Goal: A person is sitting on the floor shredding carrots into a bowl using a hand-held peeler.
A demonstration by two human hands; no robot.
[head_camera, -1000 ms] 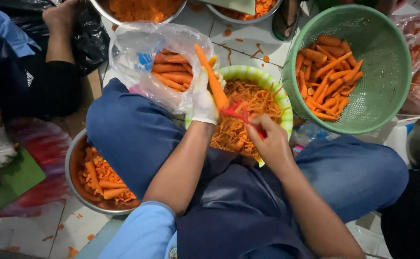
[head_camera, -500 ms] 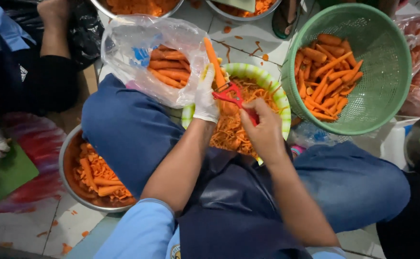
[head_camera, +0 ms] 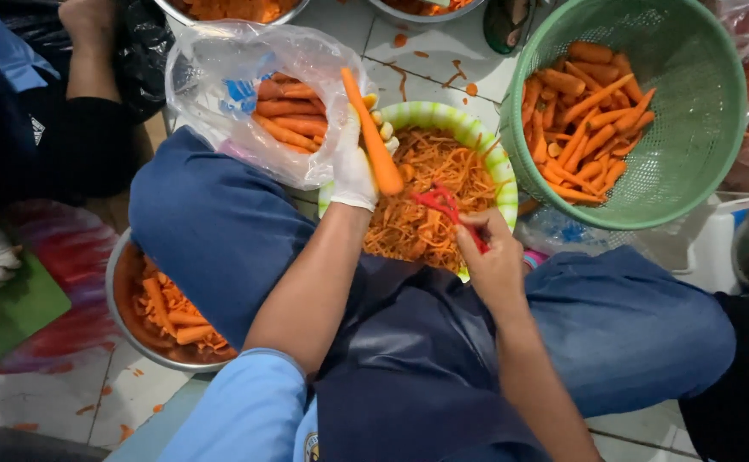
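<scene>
Even, soft overhead light, vivid colours; mild glare on the clear plastic bag [head_camera: 220, 64]; edges slightly blurred and bowed.

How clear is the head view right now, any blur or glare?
Head view: evenly lit and mostly sharp; the carrot and peeler show slight motion softness, the plastic bag carries pale glare patches, and the edges bow with wide-angle distortion.

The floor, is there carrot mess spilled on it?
Yes. Orange carrot scraps lie scattered on the white tiled floor above the green-rimmed bowl, and more bits sit by the metal bowl, outside any container.
</scene>
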